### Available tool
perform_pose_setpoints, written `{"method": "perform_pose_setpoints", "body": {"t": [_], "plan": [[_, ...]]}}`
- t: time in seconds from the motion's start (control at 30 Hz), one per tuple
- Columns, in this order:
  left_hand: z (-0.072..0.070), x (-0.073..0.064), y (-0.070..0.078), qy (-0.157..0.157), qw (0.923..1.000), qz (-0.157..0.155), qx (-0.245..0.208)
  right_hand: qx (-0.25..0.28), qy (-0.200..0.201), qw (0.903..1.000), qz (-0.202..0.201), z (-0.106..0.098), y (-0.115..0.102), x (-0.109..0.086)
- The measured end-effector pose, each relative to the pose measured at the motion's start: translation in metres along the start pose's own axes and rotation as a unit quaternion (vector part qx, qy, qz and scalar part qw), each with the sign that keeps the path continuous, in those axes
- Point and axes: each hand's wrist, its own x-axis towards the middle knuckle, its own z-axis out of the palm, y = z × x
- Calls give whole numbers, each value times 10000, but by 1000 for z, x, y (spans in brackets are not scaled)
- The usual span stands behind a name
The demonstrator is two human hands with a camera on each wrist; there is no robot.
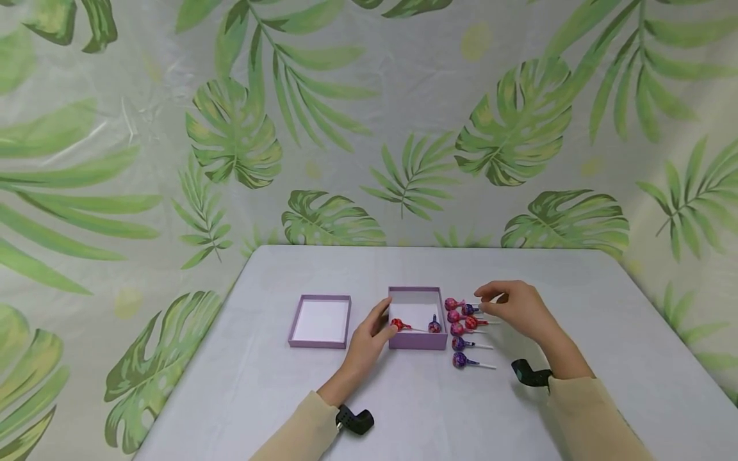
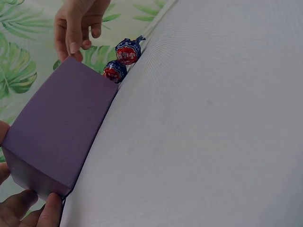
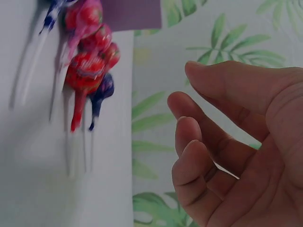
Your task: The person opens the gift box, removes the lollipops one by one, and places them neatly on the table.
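Observation:
A purple open-topped box (image 1: 418, 341) stands on the table, its outer wall (image 2: 61, 118) large in the left wrist view. My left hand (image 1: 367, 342) holds the box by its left side, thumb near the front corner. Inside lie a red lollipop (image 1: 399, 324) and a dark blue one (image 1: 434, 326). Several wrapped lollipops lie right of the box, including a red lollipop (image 3: 85, 73) and a purple lollipop (image 1: 459, 360). Over the stick ends at the far side of this group is my right hand (image 1: 516, 310), its fingers loosely bent with nothing between them.
A shallow purple-rimmed lid (image 1: 291, 325) with a white inside lies left of the box. A white cloth covers the table (image 1: 230, 390). Behind it hangs a leaf-patterned sheet (image 1: 415, 115). Each wrist wears a black camera, such as the right camera (image 1: 530, 374).

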Motion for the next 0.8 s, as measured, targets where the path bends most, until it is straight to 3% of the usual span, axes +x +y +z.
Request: {"method": "perform_pose_setpoints", "body": {"t": [0.27, 0.8], "plan": [[0, 0, 1, -20, 10000, 58, -68, 118, -53, 9998, -137, 14, -28, 5], [2, 1, 2, 56, 10000, 74, 1, 370, -304, 9983, -343, 42, -61, 15]]}}
